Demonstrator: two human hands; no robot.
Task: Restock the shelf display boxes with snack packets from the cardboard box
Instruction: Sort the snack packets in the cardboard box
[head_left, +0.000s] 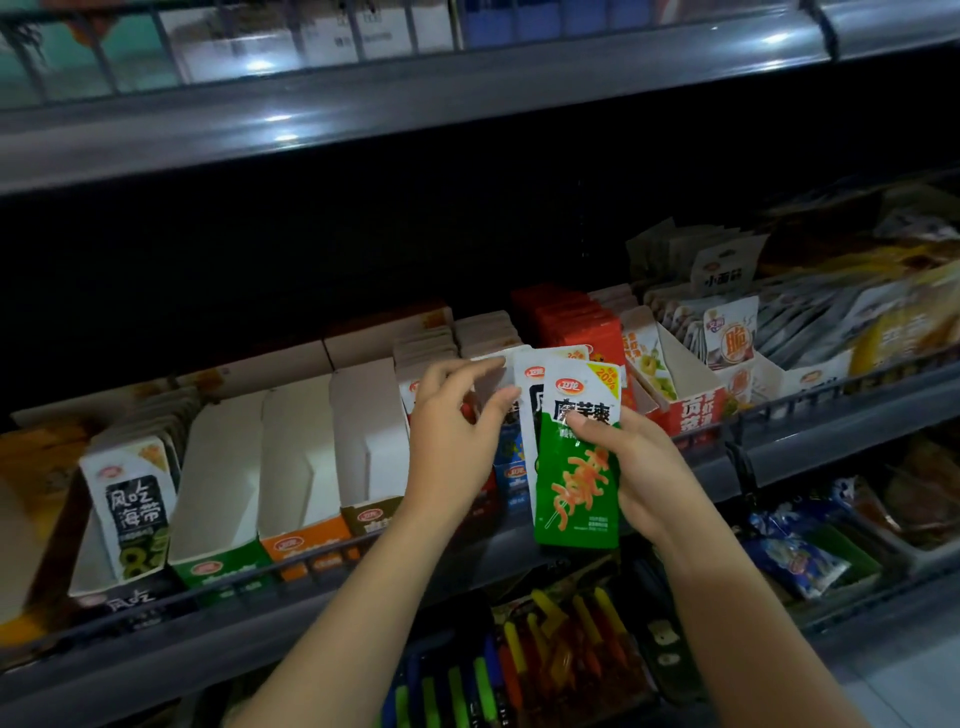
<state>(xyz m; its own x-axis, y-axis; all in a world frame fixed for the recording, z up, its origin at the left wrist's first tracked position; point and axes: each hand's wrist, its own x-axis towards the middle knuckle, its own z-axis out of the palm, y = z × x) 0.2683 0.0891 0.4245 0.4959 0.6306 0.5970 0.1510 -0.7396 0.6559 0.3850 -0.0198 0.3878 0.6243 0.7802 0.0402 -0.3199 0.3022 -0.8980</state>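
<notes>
The right hand (631, 467) pinches a small stack of snack packets (576, 467) in front of the shelf (779, 452). The left hand (457, 415), fingers loosely spread, touches the rear packet's top. They look light, floppy, slick; best held mid-body.

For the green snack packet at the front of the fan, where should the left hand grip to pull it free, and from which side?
Pinch the green packet at its free left edge or lower corner, coming in from the left. It stands upright, and the right hand already holds its right edge and the packets behind it, so only the left and bottom are clear. The left hand is beside it.
</notes>
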